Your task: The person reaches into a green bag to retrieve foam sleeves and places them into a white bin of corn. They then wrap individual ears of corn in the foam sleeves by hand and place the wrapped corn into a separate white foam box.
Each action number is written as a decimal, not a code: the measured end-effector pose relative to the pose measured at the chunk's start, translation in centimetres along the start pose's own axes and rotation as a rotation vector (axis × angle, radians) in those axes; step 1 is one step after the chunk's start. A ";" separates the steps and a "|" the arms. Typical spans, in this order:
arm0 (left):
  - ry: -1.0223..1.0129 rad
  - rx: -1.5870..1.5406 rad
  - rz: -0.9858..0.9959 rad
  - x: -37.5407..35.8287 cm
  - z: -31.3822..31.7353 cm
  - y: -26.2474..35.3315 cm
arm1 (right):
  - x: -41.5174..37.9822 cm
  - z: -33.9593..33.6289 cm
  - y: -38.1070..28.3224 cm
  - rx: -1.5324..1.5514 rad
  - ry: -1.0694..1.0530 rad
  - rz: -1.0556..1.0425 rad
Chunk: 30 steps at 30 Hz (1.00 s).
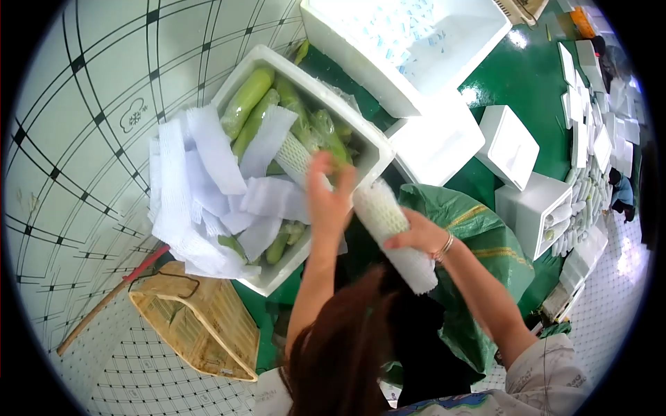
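My right hand (418, 234) is closed around a long green vegetable in a white foam net sleeve (388, 225), held tilted beside a white foam box (380, 158). My left hand (330, 191) is over the box's near rim, fingers apart and a little blurred, with nothing visible in it. Just beyond those fingers lies another netted vegetable (294, 157). Long green vegetables (250, 97) fill the box, some in clear film. Flat white foam net sleeves (198, 201) are heaped over its left side and hang outside.
A larger foam box (451, 52) with blue-and-white pieces stands at the back. Beside me is a green woven sack (485, 243). A yellowish plastic crate (229, 333) and a red-ended stick (104, 308) are at left. White boxes and netted produce (576, 222) spread along the right.
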<state>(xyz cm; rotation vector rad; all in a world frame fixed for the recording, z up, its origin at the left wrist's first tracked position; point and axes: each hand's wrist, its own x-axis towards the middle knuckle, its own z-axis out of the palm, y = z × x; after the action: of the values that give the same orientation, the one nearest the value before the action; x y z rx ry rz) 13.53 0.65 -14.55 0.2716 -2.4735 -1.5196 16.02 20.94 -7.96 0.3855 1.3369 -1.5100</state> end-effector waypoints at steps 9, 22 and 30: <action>0.117 -0.185 -0.972 2.9 0.5 -9.5 | 7.3 -18.8 6.8 0.495 0.843 -0.111; -0.715 0.450 -0.053 -0.3 38.3 -1.9 | 17.0 -34.1 14.1 0.253 1.391 0.002; -0.486 0.210 0.223 -7.6 33.3 -1.7 | 12.8 -29.2 12.6 -0.111 1.288 -0.345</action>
<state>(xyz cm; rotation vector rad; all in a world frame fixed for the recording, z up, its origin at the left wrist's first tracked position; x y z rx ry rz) 11.30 30.37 -31.35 -0.3770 -2.9119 -1.3572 10.23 42.17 -34.25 1.2270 2.5576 -1.4367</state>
